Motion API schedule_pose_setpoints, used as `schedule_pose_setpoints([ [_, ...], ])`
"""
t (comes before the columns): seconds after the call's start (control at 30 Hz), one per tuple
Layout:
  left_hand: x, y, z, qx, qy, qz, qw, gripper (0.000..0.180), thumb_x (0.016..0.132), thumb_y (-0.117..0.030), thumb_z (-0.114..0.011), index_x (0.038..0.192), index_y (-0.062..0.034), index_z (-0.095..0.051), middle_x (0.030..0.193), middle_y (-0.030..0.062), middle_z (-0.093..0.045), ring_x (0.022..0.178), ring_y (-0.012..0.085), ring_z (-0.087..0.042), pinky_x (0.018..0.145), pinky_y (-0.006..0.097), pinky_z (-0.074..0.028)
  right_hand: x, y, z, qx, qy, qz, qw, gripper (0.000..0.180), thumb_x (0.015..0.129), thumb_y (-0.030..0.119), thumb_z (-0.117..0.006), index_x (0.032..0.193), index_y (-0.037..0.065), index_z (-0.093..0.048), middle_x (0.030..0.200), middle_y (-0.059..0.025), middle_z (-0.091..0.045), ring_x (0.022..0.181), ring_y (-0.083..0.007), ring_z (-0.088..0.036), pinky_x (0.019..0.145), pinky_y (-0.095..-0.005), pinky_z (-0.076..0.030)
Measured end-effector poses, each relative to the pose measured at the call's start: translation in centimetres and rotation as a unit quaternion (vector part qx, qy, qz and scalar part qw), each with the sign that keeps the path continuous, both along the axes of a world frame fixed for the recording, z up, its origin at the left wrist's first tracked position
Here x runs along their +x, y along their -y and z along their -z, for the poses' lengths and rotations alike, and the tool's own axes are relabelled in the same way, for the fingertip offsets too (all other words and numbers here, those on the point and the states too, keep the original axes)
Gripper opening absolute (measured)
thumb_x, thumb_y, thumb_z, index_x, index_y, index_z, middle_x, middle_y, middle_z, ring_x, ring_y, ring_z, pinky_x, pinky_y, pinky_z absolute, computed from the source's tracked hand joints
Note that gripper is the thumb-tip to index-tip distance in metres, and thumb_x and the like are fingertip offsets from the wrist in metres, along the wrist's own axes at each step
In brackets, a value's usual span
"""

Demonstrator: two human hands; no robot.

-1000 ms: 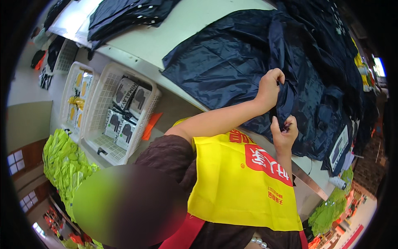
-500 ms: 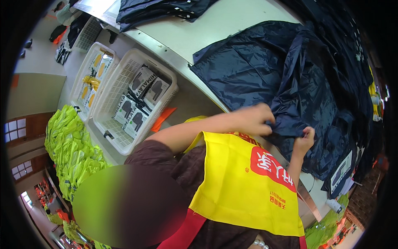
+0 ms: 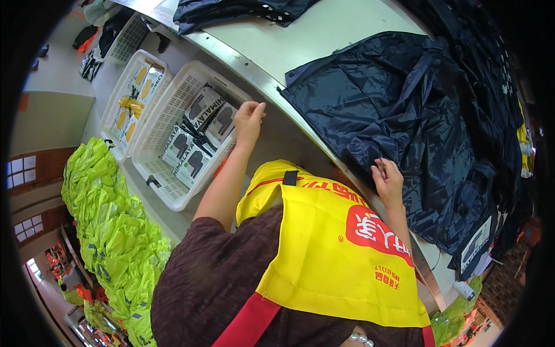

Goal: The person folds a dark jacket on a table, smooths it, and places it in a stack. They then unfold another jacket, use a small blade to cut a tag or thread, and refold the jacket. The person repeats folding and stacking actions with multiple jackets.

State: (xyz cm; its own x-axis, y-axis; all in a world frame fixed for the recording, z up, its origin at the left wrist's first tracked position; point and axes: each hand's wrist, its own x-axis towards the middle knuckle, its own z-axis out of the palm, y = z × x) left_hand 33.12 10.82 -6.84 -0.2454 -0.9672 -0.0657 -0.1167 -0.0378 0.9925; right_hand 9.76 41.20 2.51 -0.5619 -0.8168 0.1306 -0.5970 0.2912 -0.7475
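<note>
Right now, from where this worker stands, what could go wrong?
The shiny navy garment reaches the near edge of the table by the right hand, so it might slip off if tugged. The left hand is close to the white plastic basket and could catch its rim. The small white roll near the table's corner might get knocked off.

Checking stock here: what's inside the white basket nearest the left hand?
The white basket holds flat printed packets, with black strips among them. Anything beneath the packets is covered, so it can't be seen.
</note>
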Motion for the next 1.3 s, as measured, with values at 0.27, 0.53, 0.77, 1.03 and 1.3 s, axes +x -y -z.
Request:
schedule_pose_setpoints([
  [0.27, -3.2, 1.2, -2.9, -0.362, 0.233, 0.044, 0.902, 0.029, 0.076, -0.015, -0.067, 0.103, -0.0052, -0.065, 0.102, 0.0108, -0.06, 0.096, 0.0278, -0.054, 0.084, 0.037, -0.044, 1.3, -0.5, 2.4, 0.13, -0.114, -0.089, 0.981, 0.042, 0.073, 0.027, -0.075, 0.104, 0.005, -0.057, 0.09, -0.012, -0.062, 0.076, -0.0252, -0.064, 0.064, -0.0303, -0.051],
  [0.53, -4.1, 4.7, -2.8, -0.375, 0.272, 0.147, 0.874, 0.015, 0.075, -0.015, -0.064, 0.089, -0.0122, -0.07, 0.104, 0.0072, -0.06, 0.102, 0.0275, -0.051, 0.088, 0.037, -0.042, 0.8, -0.8, 4.2, 0.071, -0.148, -0.146, 0.976, 0.028, 0.074, 0.008, -0.067, 0.1, 0.004, -0.057, 0.083, -0.0135, -0.061, 0.072, -0.0299, -0.062, 0.062, -0.0344, -0.052],
  [0.77, -2.1, 4.2, -3.1, -0.123, 0.077, 0.176, 0.974, 0.013, 0.082, -0.012, -0.063, 0.09, -0.0038, -0.067, 0.075, 0.0031, -0.063, 0.081, 0.0143, -0.056, 0.072, 0.026, -0.045, 1.2, -2.4, 2.8, 0.089, -0.136, -0.158, 0.974, 0.022, 0.07, 0.001, -0.066, 0.091, 0.002, -0.059, 0.078, -0.011, -0.06, 0.068, -0.0275, -0.061, 0.06, -0.0318, -0.052],
  [1.03, -0.2, 2.9, -3.3, -0.187, 0.111, 0.174, 0.96, 0.016, 0.083, -0.011, -0.062, 0.095, -0.0008, -0.062, 0.076, 0.0067, -0.062, 0.07, 0.012, -0.058, 0.065, 0.026, -0.047, 1.1, -2.9, 2.1, 0.096, -0.137, -0.187, 0.968, 0.02, 0.069, -0.001, -0.063, 0.088, 0.002, -0.059, 0.074, -0.0104, -0.059, 0.066, -0.0264, -0.06, 0.057, -0.0314, -0.051],
  [1.3, -0.5, 0.0, -2.6, 0.335, 0.022, 0.127, 0.933, 0.037, 0.087, -0.041, -0.058, 0.098, -0.005, -0.057, 0.089, 0.008, -0.061, 0.078, 0.0163, -0.061, 0.066, 0.028, -0.052, 1.0, -4.5, 1.7, 0.131, -0.129, -0.22, 0.958, 0.022, 0.067, -0.001, -0.065, 0.089, 0.001, -0.059, 0.073, -0.0109, -0.058, 0.065, -0.0265, -0.06, 0.057, -0.0324, -0.05],
])
